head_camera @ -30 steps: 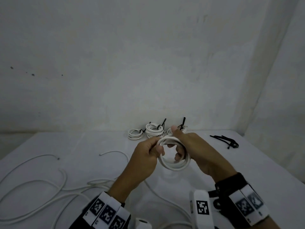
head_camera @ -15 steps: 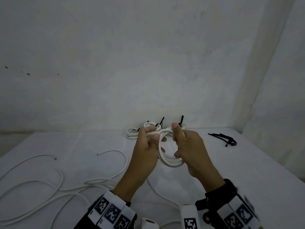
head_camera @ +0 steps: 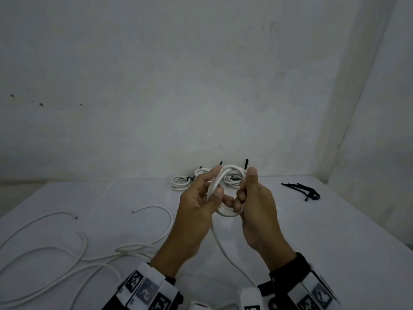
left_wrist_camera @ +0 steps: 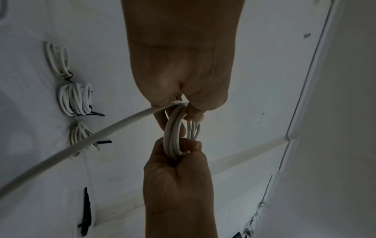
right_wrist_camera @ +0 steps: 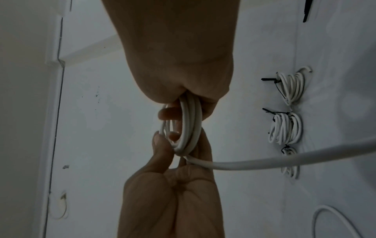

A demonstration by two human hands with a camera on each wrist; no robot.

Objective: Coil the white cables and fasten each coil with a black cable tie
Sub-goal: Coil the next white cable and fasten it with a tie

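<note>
Both hands hold a small coil of white cable (head_camera: 228,213) in the air above the table. My left hand (head_camera: 214,184) pinches the coil's left side and a strand laid over its top. My right hand (head_camera: 245,186) grips the right side, thumb upright and fingers curled through the ring. In the left wrist view the coil (left_wrist_camera: 175,133) hangs between the left hand (left_wrist_camera: 183,112) and the right hand (left_wrist_camera: 183,148). The uncoiled tail (right_wrist_camera: 284,158) runs off from the coil (right_wrist_camera: 189,128) toward my body.
Three tied coils (left_wrist_camera: 75,99) lie in a row at the back of the white table (head_camera: 335,231), by the wall. A bundle of black cable ties (head_camera: 304,190) lies at the back right. Loose white cables (head_camera: 44,249) sprawl over the left half.
Both hands have carried the coil a little up and toward the back of the table. The left hand has brought a strand up over the top of the coil.
</note>
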